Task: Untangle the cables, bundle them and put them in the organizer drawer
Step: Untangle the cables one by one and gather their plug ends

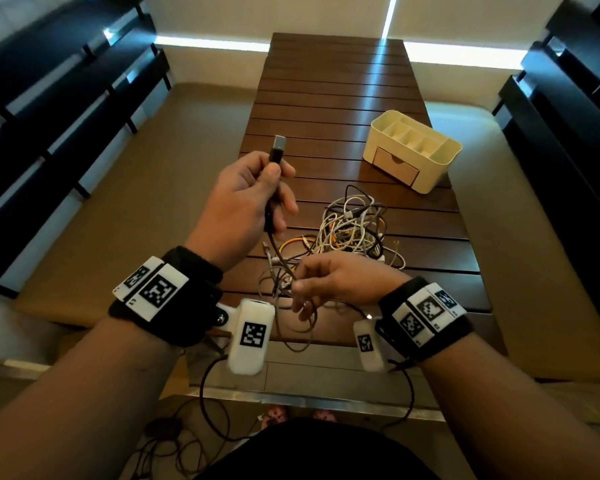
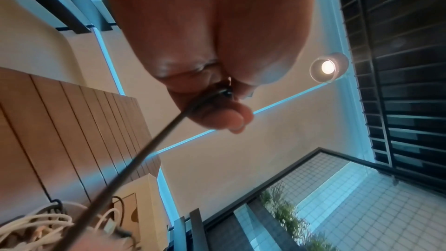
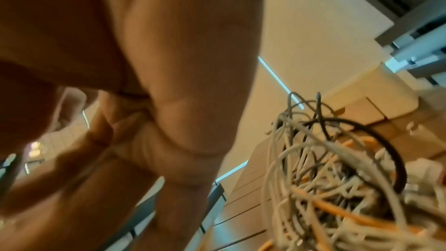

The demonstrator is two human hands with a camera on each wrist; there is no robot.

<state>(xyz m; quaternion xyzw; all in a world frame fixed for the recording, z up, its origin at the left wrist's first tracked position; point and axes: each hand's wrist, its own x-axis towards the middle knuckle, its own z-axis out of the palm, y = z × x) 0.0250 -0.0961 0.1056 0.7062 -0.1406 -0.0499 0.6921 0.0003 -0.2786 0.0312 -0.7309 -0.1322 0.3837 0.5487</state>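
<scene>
Untangling step, barely begun. Left hand [image 1: 243,195] clenched round the dark cable [image 1: 274,233] just below its metal-tipped USB plug [image 1: 279,147], raised upright over the near left of the slatted wooden counter [image 1: 343,98]. Right hand [image 1: 340,282] pinching thin strands at the near edge of the tangle [image 1: 354,230]: white, grey, orange and black cords, rubbery and springy, heaped in loose loops. Next, probably: drawing the dark cable free without tightening knots. Cream plastic organizer [image 1: 440,157], drawer [image 1: 394,168] closed, far right of the tangle.

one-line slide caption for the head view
Left hand holds up a black USB cable while right hand pinches its length beside the tangled pile.
</scene>
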